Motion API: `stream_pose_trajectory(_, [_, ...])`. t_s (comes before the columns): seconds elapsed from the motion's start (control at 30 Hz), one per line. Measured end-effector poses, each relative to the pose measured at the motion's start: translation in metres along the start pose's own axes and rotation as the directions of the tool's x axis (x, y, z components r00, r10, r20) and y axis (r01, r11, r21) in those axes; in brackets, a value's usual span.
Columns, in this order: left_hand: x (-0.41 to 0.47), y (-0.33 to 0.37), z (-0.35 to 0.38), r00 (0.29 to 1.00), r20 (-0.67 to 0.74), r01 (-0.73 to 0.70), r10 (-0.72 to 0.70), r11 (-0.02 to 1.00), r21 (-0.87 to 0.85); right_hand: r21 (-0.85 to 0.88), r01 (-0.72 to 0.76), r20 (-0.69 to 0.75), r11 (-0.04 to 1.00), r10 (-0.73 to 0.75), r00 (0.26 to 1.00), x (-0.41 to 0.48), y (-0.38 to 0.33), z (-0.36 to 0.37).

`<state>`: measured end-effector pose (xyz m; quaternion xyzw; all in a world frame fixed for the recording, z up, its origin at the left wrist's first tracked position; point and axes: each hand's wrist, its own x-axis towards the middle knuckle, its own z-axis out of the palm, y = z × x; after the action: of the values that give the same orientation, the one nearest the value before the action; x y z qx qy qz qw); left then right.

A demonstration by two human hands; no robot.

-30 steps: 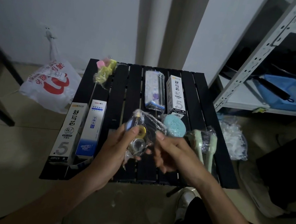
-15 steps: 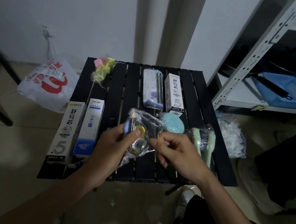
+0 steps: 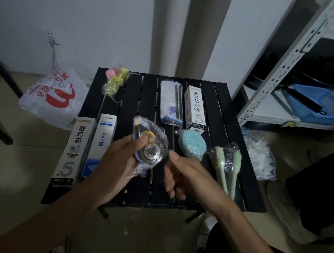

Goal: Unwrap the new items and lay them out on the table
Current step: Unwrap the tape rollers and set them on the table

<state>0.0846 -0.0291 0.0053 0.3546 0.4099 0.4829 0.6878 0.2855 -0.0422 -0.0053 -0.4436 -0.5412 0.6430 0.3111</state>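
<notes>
Two boxes (image 3: pixel 81 145) crowd the table's (image 3: pixel 135 99) near-left edge. Your left hand (image 3: pixel 118 166) is clamped on the wrapped tape dispenser (image 3: pixel 148 143) above the bare middle slats. Your right hand (image 3: pixel 182 172) sits just right of it, fingers loosely curled, empty, not touching.

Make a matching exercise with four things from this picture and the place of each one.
Things:
1. wrapped tape dispenser
2. round blue sponge
3. pink and yellow erasers
4. blue basket

Places:
A. on the metal shelf
B. far left corner of the table
C. in the left hand
D. on the table, beside the green brushes

Pairs: 1-C, 2-D, 3-B, 4-A
</notes>
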Motion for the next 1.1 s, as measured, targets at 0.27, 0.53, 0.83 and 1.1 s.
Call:
stream_pose_trajectory(0.27, [-0.003, -0.008, 0.003, 0.996, 0.067, -0.058, 0.055, 0.998, 0.040, -0.025, 0.148, -0.138, 0.989, -0.150, 0.979, 0.013, 0.010, 0.012])
stream_pose_trajectory(0.53, [-0.009, -0.003, 0.001, 0.993, 0.118, 0.002, -0.019, 0.990, 0.144, -0.091, 0.178, -0.197, 0.980, -0.193, 0.961, 0.008, 0.005, 0.011])
stream_pose_trajectory(0.83, [-0.020, -0.012, 0.016, 0.987, 0.129, 0.048, -0.094, 0.945, 0.324, -0.392, 0.263, -0.267, 0.882, -0.382, 0.885, 0.003, 0.004, 0.011])
stream_pose_trajectory(1.1, [-0.021, -0.011, 0.016, 0.996, 0.068, 0.017, -0.059, 0.867, 0.499, -0.186, 0.249, -0.395, 0.951, -0.304, 0.867, 0.008, 0.004, 0.004])
